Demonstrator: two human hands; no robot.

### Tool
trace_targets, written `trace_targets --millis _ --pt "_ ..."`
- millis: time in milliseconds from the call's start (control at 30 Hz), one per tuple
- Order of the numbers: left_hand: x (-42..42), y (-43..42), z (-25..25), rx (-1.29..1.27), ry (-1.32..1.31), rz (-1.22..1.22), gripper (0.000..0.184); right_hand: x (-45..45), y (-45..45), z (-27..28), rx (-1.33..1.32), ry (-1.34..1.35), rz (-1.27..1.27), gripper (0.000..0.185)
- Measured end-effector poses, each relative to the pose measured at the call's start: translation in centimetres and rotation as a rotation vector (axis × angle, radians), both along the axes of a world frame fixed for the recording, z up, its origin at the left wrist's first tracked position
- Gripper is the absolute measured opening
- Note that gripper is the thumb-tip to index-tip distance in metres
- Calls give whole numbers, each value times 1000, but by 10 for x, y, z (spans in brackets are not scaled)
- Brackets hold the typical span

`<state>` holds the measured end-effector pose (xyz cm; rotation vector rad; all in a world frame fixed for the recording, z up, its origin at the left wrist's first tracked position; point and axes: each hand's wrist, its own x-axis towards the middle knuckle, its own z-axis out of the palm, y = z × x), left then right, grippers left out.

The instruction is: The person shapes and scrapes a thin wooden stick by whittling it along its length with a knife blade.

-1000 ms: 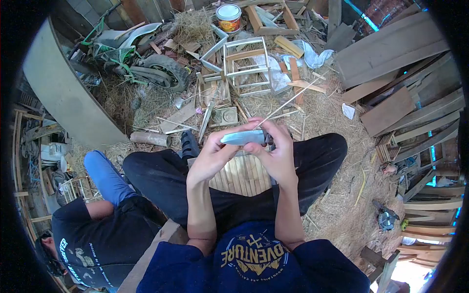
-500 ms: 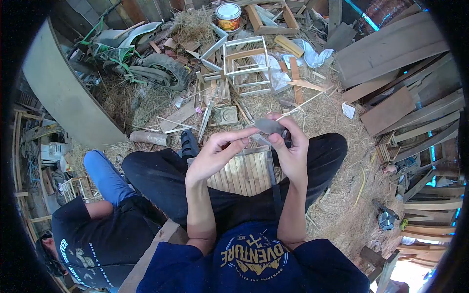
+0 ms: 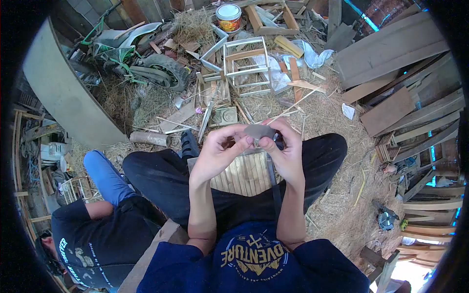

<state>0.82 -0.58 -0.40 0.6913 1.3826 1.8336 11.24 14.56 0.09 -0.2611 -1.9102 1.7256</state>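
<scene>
At the far left, a person (image 3: 100, 239) in a black shirt and blue trousers sits beside the wearer. Above them, a long curved board (image 3: 66, 93) leans near a motorbike (image 3: 146, 68), and a short log (image 3: 150, 138) lies on the straw-strewn ground (image 3: 337, 195).

Nearer the middle, the left hand (image 3: 219, 150) has its fingers curled inward, with the thumb tip against the lower edge of a wide grey blade (image 3: 259, 131). The blade is held between the two hands, above a slatted wooden panel (image 3: 239, 176) at the wearer's crossed legs. Farther out, a paint bucket (image 3: 228, 18) stands on the ground, and a pale wooden frame (image 3: 247, 66) is just below it.

The right hand (image 3: 286, 151) also has bent fingers, its thumb pressed at the blade's lower edge near the left thumb; its hidden fingertips cannot be made out. A thin stick (image 3: 298, 104) slants up and to the right from behind the right hand's fingers.

At the right, wide planks (image 3: 391, 49) are piled, and a circular saw (image 3: 386, 219) rests on the ground below them.
</scene>
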Motion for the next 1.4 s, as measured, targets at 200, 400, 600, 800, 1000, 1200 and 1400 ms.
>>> trace_targets --millis 200,400,600,800,1000,1200,1400 --pt "4 3 -1 24 9 65 22 -1 -1 7 40 -16 17 35" --pt "5 4 -2 -35 28 116 22 -3 -8 6 -48 -76 97 48" --pt "5 6 2 9 -66 73 29 -1 -9 8 -72 -110 122 57" --pt "6 5 9 26 -57 44 32 2 -7 5 -33 -123 79 62" --pt "6 4 8 -25 20 54 32 2 -6 5 36 -126 35 62" --pt "4 1 14 -10 32 -35 36 4 -6 5 88 -83 16 64" --pt "7 5 17 13 69 -45 37 7 -3 4 112 -88 -32 54"
